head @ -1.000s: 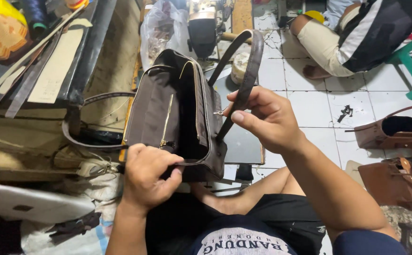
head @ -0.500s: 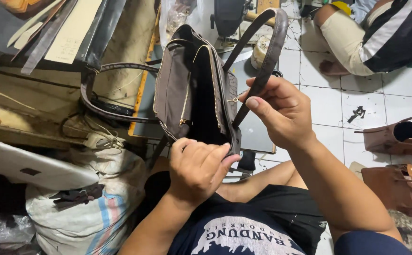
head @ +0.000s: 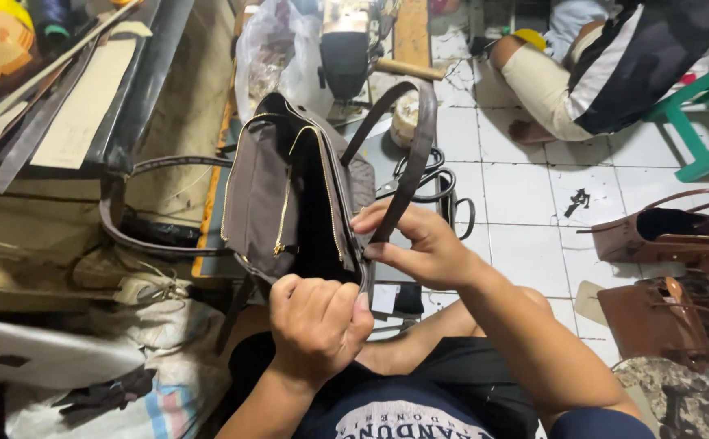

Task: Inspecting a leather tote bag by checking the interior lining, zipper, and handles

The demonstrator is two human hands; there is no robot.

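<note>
Both hands clamped on a grey-brown handbag (head: 269,195).
Left hand (head: 315,325) fists its lower edge; right hand (head: 419,244) pinches the strap (head: 407,154) beside the open zip.

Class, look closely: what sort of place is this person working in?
Probably a small bag-making workshop. The hands hold an unfinished grey-brown handbag, two brown bags sit on the tiled floor, and strips of cut material lie at the left.

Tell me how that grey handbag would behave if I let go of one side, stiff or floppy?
Probably floppy: the grey handbag shows soft folds and needs the left hand and right hand to stay open. Its strap arches on its own, so that seems stiffer. It looks light, since fingertips alone hold it up.
</note>
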